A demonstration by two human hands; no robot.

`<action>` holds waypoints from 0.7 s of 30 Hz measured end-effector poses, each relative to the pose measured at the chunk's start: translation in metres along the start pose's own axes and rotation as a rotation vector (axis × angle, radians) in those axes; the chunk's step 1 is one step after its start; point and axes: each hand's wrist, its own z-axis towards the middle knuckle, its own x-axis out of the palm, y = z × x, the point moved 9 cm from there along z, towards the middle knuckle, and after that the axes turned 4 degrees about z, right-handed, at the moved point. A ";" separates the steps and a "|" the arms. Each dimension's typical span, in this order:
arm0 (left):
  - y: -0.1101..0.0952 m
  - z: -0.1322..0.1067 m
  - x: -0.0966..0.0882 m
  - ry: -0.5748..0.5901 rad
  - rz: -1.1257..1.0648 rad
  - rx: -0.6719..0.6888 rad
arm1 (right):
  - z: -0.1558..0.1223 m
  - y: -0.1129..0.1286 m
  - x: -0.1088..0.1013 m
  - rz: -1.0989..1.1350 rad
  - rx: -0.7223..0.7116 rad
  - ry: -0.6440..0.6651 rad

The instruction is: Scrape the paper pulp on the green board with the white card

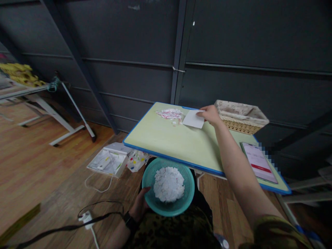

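fingers point(201, 113) of the right hand point(212, 115) pinch the right edge of a flat, four-sided white paper sheet point(193, 118) above a blue-edged, pale yellow-green tabletop point(166, 138). it points leftward from them, free edge towards a loose heap of pink-and-white paper scraps point(169, 113); its sides look nearly equal, so i cannot tell a long axis. left-hand fingers grasp the rim of a round teal perforated plastic bowl point(188, 181), which holds a white paper-scrap mound point(169, 185).

Desk point(166, 138): pale green top, blue edge
Paper scraps point(169, 113): loose heap, far side
Wicker basket point(238, 126): cloth-lined, far right
Phone point(259, 160): face up, right end
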 end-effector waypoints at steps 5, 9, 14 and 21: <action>0.000 0.001 0.002 0.048 -0.023 -0.002 | -0.006 0.007 -0.007 0.038 0.005 0.003; 0.000 0.001 0.000 0.043 -0.022 0.003 | -0.011 0.014 -0.009 0.060 -0.007 0.058; 0.001 0.003 -0.005 0.028 0.008 0.004 | -0.018 0.018 0.008 0.112 0.003 0.277; -0.011 -0.005 0.004 0.056 0.002 0.004 | -0.036 0.038 0.052 0.220 -0.060 0.545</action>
